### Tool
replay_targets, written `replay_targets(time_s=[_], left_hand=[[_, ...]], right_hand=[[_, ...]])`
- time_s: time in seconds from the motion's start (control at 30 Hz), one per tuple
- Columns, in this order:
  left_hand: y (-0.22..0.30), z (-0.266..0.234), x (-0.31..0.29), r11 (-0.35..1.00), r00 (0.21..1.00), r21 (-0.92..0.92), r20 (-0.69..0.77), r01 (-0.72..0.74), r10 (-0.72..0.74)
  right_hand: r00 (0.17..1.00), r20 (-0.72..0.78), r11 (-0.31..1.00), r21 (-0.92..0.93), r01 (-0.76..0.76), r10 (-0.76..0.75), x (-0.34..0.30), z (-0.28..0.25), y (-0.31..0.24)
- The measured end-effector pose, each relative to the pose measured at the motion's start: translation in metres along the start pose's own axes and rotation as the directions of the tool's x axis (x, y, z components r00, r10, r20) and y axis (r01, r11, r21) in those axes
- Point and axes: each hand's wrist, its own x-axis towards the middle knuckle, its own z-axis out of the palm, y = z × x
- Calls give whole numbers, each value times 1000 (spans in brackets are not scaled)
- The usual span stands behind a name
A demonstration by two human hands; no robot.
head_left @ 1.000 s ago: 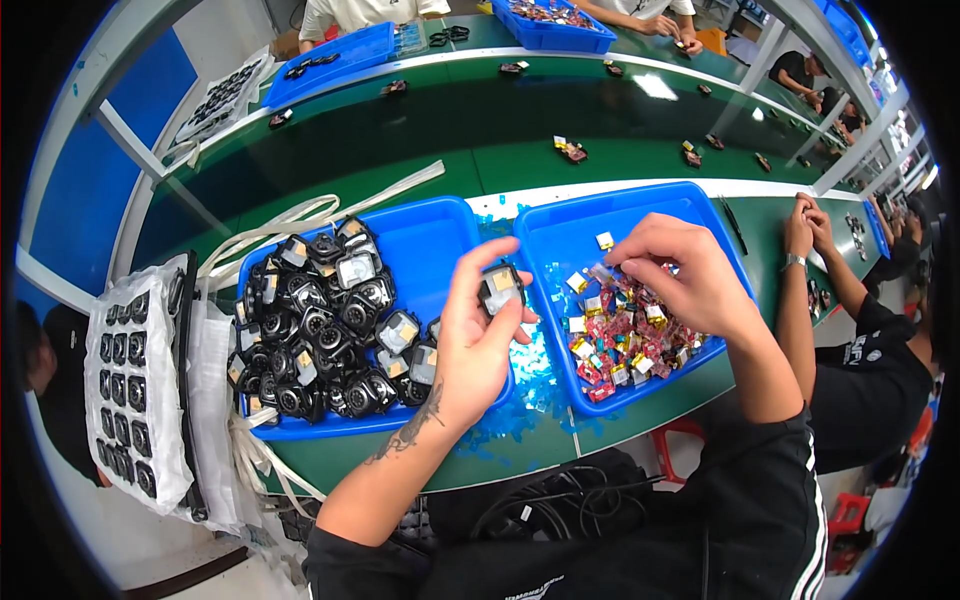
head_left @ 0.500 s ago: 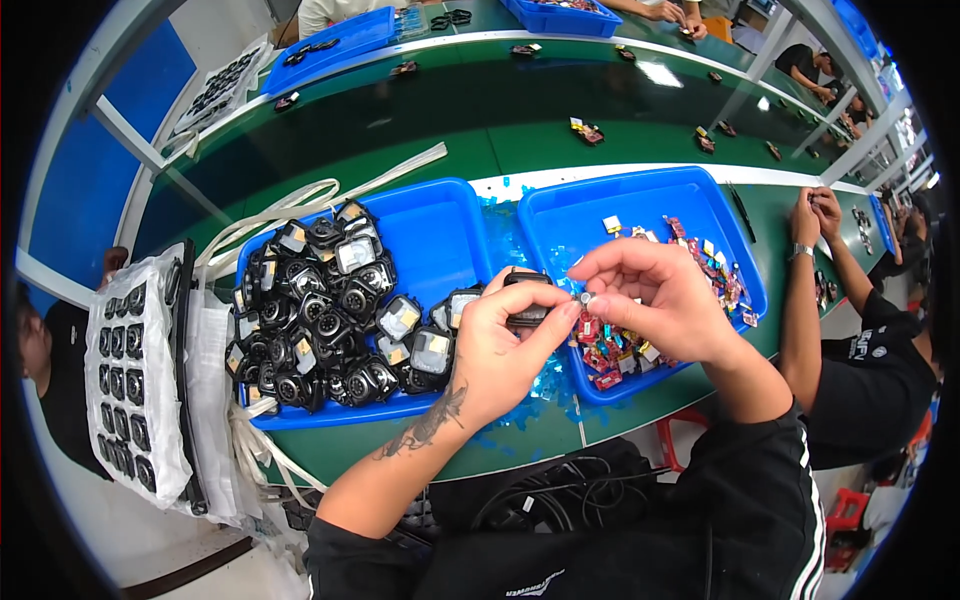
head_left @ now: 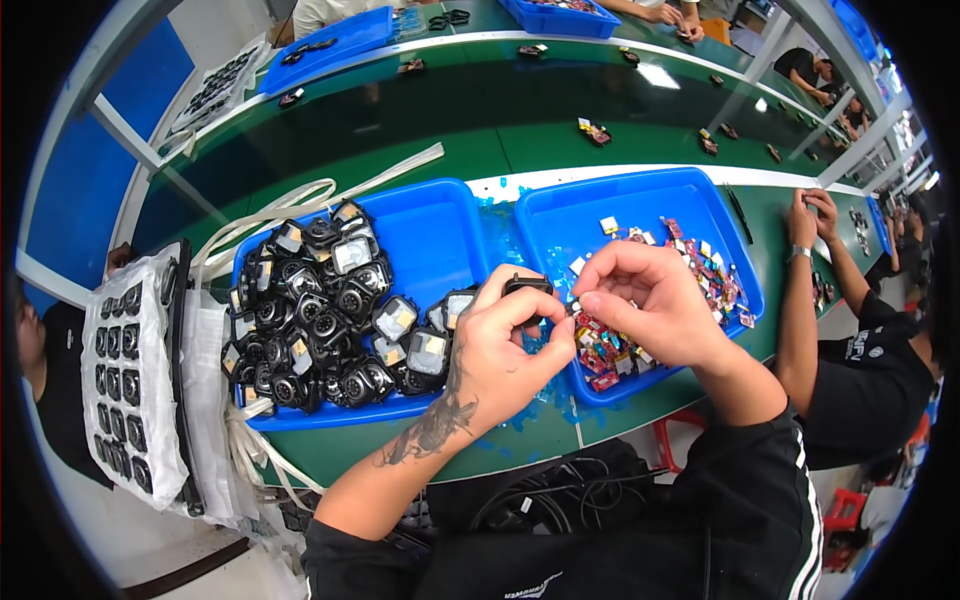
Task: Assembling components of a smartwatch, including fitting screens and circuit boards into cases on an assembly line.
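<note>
My left hand (head_left: 515,340) is closed around a black smartwatch case (head_left: 528,286), which stands out above the curled fingers. Close against it, my right hand (head_left: 655,305) pinches a small part (head_left: 573,308) between thumb and forefinger; its kind is too small to make out. Left of my hands, a blue tray (head_left: 440,205) bears a heap of black watch cases (head_left: 325,320). Partly behind my right hand, a second blue tray (head_left: 560,215) contains many small red, white and gold electronic modules (head_left: 610,355).
Small modules (head_left: 594,132) lie along a green conveyor belt (head_left: 450,125) beyond the trays. Black tweezers (head_left: 739,212) rest beside the right tray. A white tray of watch cases (head_left: 122,385) stands at left, near pale straps (head_left: 300,205). A co-worker's arm (head_left: 800,290) is at right.
My left hand has turned a little, with its fingers curled more and the watch case tilted. My right fingers have closed in nearer the case. Modules on the belt have shifted slightly right.
</note>
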Motion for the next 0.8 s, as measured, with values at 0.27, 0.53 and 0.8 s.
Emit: replay_targets(time_s=[0.27, 0.53, 0.8], left_hand=[[-5, 3, -1, 997, 999, -71, -44, -34, 31], [-1, -2, 2, 998, 994, -20, 94, -52, 53], [-6, -3, 1, 993, 989, 16, 96, -117, 115]], right_hand=[[995, -35, 989, -120, 85, -90, -3, 5, -7], [969, 101, 882, -400, 249, -227, 1, -3, -21], [992, 119, 997, -68, -28, 36, -2, -11, -16]])
